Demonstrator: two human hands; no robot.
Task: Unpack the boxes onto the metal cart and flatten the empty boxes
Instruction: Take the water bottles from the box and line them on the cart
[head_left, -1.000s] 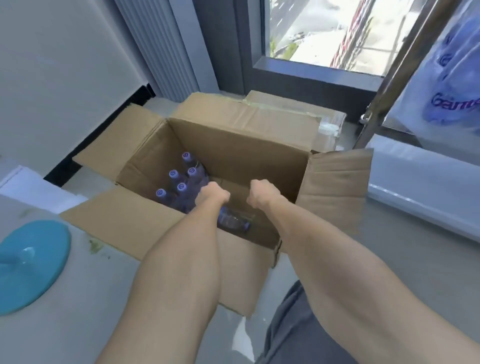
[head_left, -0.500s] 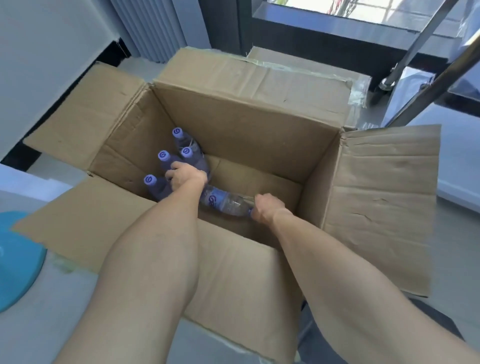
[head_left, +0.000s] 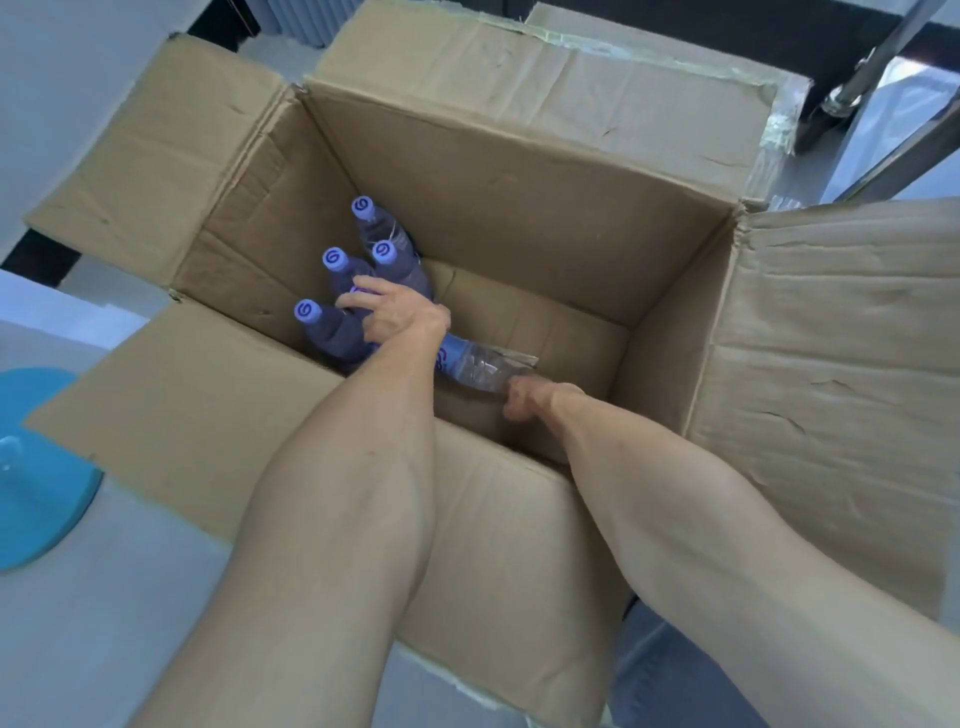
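— Both hands were down inside the cardboard box (head_left: 519, 218), which sat on a pale floor beside a blue disc (head_left: 36, 467).

— And their grip?

— My left hand (head_left: 395, 317) curled round an upright bottle's neck; my right hand (head_left: 524, 400) pinched the lying bottle (head_left: 478, 364). Upright bottles (head_left: 358, 270) crowded the left corner, flaps spread wide, right half bare.

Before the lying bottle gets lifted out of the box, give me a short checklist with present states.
1. Box flaps folded open: ok.
2. Left hand grip on an upright bottle's cap end: ok.
3. Right hand grip on the lying bottle: cannot tell, blurred.
4. Space above the lying bottle free: ok.
5. Cart shelf ready: cannot tell, only its legs show.
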